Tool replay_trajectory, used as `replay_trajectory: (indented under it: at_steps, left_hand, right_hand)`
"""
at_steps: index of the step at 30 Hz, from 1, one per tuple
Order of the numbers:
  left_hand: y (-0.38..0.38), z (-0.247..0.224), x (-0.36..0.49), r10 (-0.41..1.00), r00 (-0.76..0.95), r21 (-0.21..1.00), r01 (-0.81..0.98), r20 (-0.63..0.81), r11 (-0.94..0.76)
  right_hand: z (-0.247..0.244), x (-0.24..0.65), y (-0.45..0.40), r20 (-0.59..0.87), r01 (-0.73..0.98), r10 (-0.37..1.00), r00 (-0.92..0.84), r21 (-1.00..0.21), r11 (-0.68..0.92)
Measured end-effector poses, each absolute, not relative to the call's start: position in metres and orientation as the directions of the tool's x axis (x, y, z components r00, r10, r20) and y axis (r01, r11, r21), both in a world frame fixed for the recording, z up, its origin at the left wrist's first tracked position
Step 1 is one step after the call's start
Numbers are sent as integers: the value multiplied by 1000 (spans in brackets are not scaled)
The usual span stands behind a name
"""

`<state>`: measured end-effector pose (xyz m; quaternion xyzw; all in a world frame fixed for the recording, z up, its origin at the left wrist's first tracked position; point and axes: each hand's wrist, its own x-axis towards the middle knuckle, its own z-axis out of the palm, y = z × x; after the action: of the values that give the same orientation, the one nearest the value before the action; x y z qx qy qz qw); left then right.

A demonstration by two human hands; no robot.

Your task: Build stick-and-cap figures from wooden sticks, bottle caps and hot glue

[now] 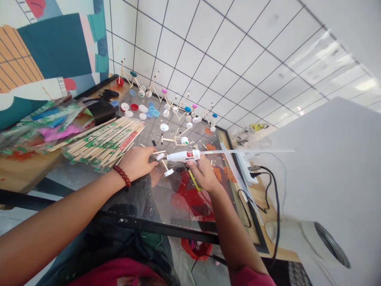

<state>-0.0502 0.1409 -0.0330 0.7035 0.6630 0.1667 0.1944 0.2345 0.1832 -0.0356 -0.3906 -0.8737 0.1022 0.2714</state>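
Note:
My right hand is closed round a white hot glue gun, its nozzle pointing left and a long clear glue stick poking out of its back. My left hand pinches a small frame of wooden sticks. On that frame sit a white bottle cap close to the nozzle and another white cap lower down. Beyond my hands, a similar stick-and-cap model lies on the glass tabletop.
Bundled wrapped chopsticks and plastic packets lie at the left. Loose bottle caps and several finished-looking stick models line the tiled wall. A power strip with black cables is at the right. A red bin stands below.

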Motion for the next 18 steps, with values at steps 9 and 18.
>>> replay_trajectory:
  at_steps: [9,18]
  left_hand:
    - [141,-31,-50,998,59,487,872,-31,-36]
    - [141,-35,-51,998,54,486,873,-33,-31]
  right_hand:
    - [-32,238,181,358,601,720,-595,-396,694]
    - [-22,228,176,351,521,742,-570,-544,658]
